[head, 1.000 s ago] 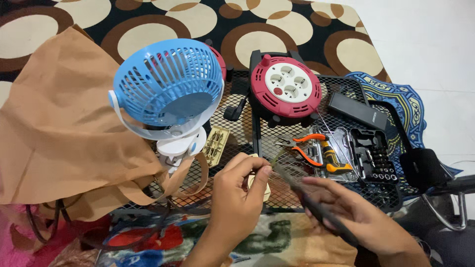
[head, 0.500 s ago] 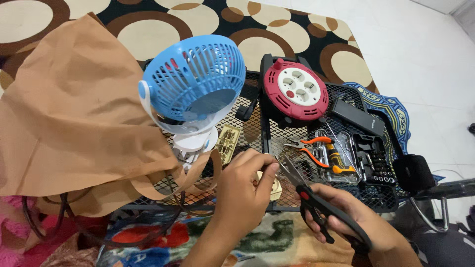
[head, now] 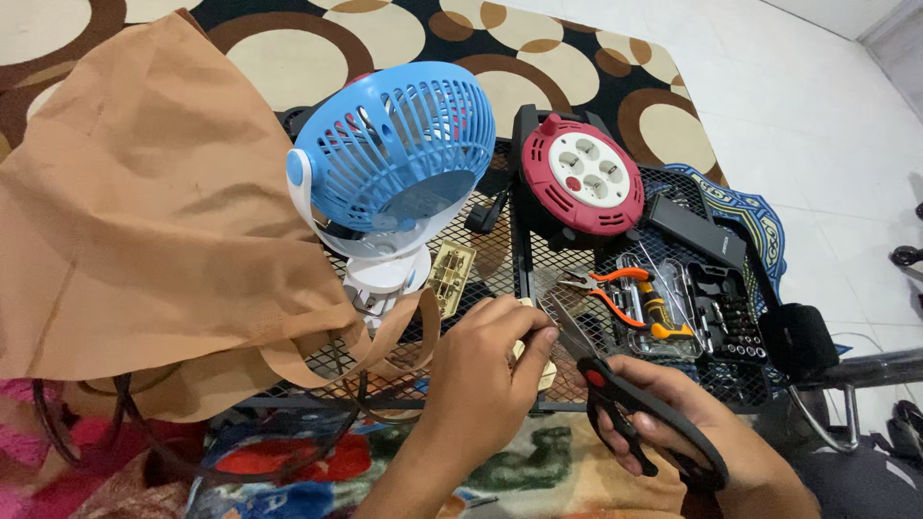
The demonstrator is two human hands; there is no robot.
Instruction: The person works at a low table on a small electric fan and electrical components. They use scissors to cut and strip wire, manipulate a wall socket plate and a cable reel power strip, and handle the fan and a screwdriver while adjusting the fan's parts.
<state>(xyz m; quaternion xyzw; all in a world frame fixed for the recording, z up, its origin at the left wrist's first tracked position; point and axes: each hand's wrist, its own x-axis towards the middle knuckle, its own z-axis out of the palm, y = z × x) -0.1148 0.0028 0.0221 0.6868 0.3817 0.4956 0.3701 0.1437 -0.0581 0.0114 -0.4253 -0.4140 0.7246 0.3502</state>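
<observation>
My right hand grips a pair of black-handled scissors with a red pivot, blades pointing up-left toward my left fingertips. My left hand pinches a thin wire and a small cream-coloured part right at the scissor blades. Both hands hover over a black wire-mesh rack. A small blue and white clip fan stands just beyond my left hand, with a beige rectangular plate lying beside its base.
A red and black cable reel with sockets lies on the rack. Orange-handled pliers and an open black bit-set case sit to the right. A large tan cloth bag covers the left. Patterned carpet lies behind, white floor tiles at right.
The view has shifted, so fan and reel sit further right and lower in frame. My right hand has brought the scissors up closer to my left fingertips.
</observation>
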